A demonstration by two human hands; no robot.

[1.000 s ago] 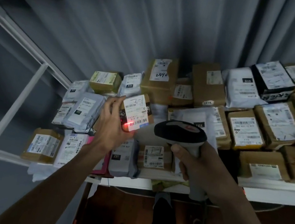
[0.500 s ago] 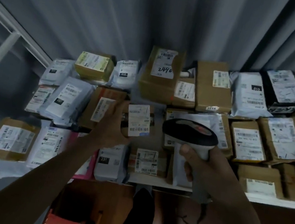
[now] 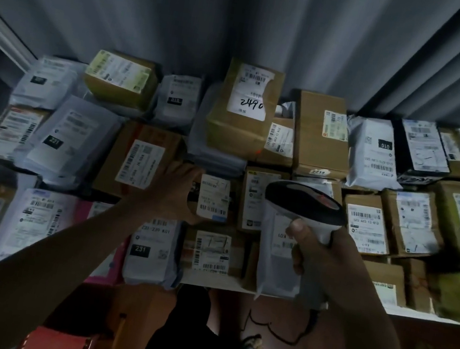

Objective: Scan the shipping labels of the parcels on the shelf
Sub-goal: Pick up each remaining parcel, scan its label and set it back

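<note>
head view: the left hand (image 3: 172,188) reaches in over the shelf (image 3: 233,286) and grips the left edge of a small parcel (image 3: 213,199), fingers curled round its side so that the label faces up. that parcel sits in the middle row of the shelf, just right of a brown box (image 3: 142,159) with a long white label and just left of the scanner (image 3: 304,207). its shipping label (image 3: 214,194) is white and nearly covers the face, with a small barcode near the top, faint lines of print in the middle, a wider barcode near the lower edge and a blue patch at the lower right corner; the print is too blurred to read.

the right hand (image 3: 321,258) is wrapped round the pale handle of the scanner, thumb up against the neck, and its dark head with a reddish window points toward the parcels.

the shelf is packed with parcels lying flat, labels up: brown cartons and grey-white plastic mailers touching one another in rough rows. behind the held parcel a tall carton (image 3: 243,109) carries a label with "2490" written by hand. a grey mailer (image 3: 152,250) marked "231" lies at the front edge, and a flat box (image 3: 213,251) with a barcode label lies just beside it, right below the held parcel. a grey curtain (image 3: 250,18) hangs behind the shelf.
</note>
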